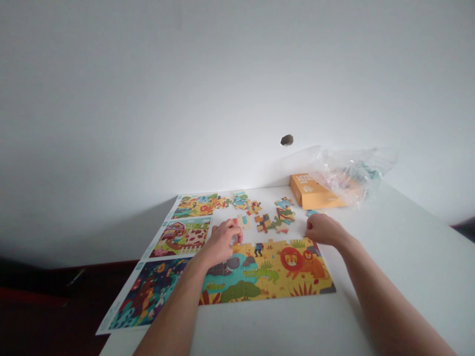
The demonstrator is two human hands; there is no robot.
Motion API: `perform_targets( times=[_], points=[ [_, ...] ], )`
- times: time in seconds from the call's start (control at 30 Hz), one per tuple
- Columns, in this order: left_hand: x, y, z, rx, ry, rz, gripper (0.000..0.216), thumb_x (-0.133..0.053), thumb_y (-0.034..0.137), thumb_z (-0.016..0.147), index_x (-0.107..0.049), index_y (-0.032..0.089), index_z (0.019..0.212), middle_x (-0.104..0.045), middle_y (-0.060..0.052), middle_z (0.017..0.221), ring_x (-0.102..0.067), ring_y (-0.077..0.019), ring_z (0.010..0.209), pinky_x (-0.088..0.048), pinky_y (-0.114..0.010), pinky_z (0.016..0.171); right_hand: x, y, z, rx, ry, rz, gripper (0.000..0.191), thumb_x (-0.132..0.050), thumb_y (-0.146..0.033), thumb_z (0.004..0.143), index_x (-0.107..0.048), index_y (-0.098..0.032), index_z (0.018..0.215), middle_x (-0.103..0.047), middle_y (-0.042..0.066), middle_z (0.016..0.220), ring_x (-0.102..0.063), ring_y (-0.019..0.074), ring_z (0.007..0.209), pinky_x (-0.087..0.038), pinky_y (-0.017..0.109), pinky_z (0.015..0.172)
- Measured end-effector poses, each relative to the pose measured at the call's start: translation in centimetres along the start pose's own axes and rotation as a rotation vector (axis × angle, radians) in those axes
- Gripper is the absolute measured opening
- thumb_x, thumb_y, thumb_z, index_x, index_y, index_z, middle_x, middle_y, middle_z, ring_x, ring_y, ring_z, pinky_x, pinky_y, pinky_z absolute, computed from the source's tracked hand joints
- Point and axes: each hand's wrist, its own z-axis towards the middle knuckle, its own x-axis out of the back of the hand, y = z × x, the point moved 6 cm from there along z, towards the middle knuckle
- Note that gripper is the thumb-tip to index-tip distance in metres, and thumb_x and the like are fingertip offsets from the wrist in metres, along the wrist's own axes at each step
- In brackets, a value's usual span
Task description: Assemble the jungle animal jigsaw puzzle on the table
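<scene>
A partly assembled jigsaw puzzle [272,277] with lions, a crocodile and a pond lies flat on the white table. At its upper left edge rests my left hand [223,239], fingers loosely bent and the thumb apart from them; I see nothing held. My right hand [322,229] is closed by the puzzle's upper right corner, and its fingertips hide whatever they pinch. Beyond the puzzle lie loose puzzle pieces: a green and red one [285,214], a pale one [244,222] near my left fingers, and a blue one [311,213] just behind my right hand.
On the left lies a picture sheet [178,238] with three printed scenes, partly under my left forearm. An orange puzzle box [321,199] stands at the back right with a clear plastic bag [352,178] over it. A white wall [222,99] with a hole borders the table.
</scene>
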Motion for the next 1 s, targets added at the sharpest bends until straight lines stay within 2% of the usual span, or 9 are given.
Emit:
perform_targets(
  times=[0.43,1.0],
  points=[
    [-0.12,0.34,0.00,-0.004,-0.043,-0.046,0.041,-0.044,-0.010,0.058,-0.065,0.020,0.077,-0.054,-0.004,0.099,-0.054,-0.0243,0.107,-0.038,-0.033,0.087,-0.27,-0.56,0.22,0.056,0.039,0.089,0.016,-0.057,-0.024,0.068,-0.071,-0.018,0.072,-0.071,0.006,0.077,-0.066,0.0191,0.075,-0.038,0.023,0.059],
    [-0.12,0.45,-0.10,-0.005,-0.060,-0.048,0.041,-0.044,-0.009,0.059,-0.064,0.021,0.079,-0.053,-0.005,0.101,-0.053,-0.0256,0.111,-0.038,-0.035,0.087,-0.48,-0.60,0.40,0.020,0.031,0.080,0.019,-0.057,-0.027,0.070,-0.072,-0.016,0.074,-0.068,0.006,0.071,-0.063,0.0173,0.068,-0.034,0.023,0.055]
  ],
)
